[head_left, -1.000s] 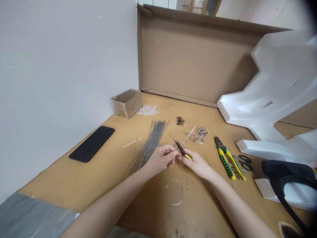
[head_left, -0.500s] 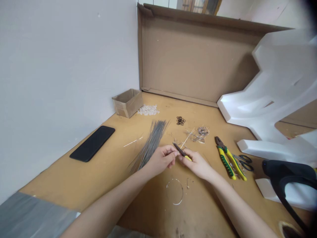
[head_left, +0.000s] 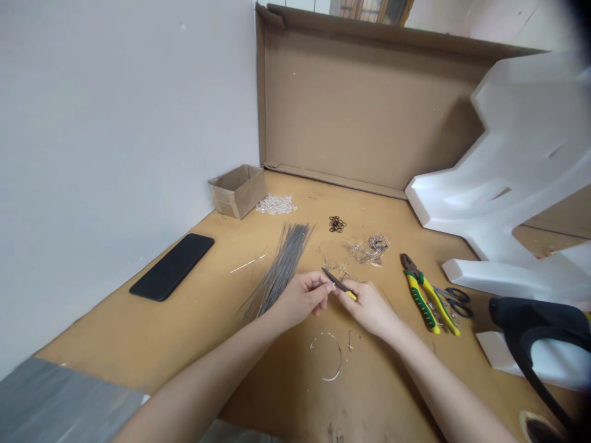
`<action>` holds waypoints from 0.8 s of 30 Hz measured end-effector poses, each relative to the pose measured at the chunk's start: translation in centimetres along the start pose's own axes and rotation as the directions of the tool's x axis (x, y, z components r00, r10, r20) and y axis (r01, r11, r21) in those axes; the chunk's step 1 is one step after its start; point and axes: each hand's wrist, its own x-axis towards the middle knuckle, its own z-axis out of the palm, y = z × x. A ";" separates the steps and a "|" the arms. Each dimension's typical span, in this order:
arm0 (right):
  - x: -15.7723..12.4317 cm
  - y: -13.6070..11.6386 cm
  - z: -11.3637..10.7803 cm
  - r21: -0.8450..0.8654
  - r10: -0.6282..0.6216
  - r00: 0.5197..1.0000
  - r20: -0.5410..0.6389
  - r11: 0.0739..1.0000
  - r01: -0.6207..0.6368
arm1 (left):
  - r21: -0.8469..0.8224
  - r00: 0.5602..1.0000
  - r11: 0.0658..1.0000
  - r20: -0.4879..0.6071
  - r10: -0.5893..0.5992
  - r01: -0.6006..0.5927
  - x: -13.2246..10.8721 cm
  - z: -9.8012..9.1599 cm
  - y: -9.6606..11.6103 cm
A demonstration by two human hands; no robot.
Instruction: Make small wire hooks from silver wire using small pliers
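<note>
My left hand [head_left: 308, 294] is pinched closed near the middle of the table, at a small bright bit of wire between its fingertips. Close against it on the right, my right hand [head_left: 364, 303] is wrapped round small pliers [head_left: 339, 283] with dark jaws and a yellow handle. The jaws point up and left. Beside my left hand lies a bundle of thin grey wires [head_left: 289, 252]. A wire ring [head_left: 340, 357] and a small bent wire piece [head_left: 350, 342] rest below the hands. Behind them is a tangle of wire [head_left: 372, 249].
Further back are black rings [head_left: 337, 224], clear beads [head_left: 277, 204] and a small cardboard box [head_left: 239, 192]. A black phone [head_left: 173, 267] lies left. Larger green-yellow pliers [head_left: 422, 295], scissors [head_left: 457, 301] and white foam [head_left: 462, 197] are right.
The long straight wire that stuck up and right from between my hands no longer shows there. Both hands have stayed almost in place.
</note>
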 end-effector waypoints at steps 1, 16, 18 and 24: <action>0.0 0.0 0.1 -0.030 0.009 1.000 -0.014 1.000 -0.009 | -0.003 1.000 1.000 -0.001 0.003 -0.003 0.0 0.0 0.0; 0.0 0.9 -1.1 0.023 0.040 0.997 0.069 0.999 -0.042 | 0.003 0.987 0.998 -0.152 0.057 -0.058 0.9 -0.8 -0.7; -0.8 1.2 -2.0 -0.046 0.039 0.994 0.105 0.998 -0.034 | -0.030 0.975 0.996 -0.211 0.075 -0.084 0.9 -1.2 -0.5; -3.4 1.8 -0.8 -0.341 0.021 0.998 0.055 0.940 -0.001 | -0.098 0.982 0.992 -0.181 0.057 -0.075 0.9 -1.3 -0.4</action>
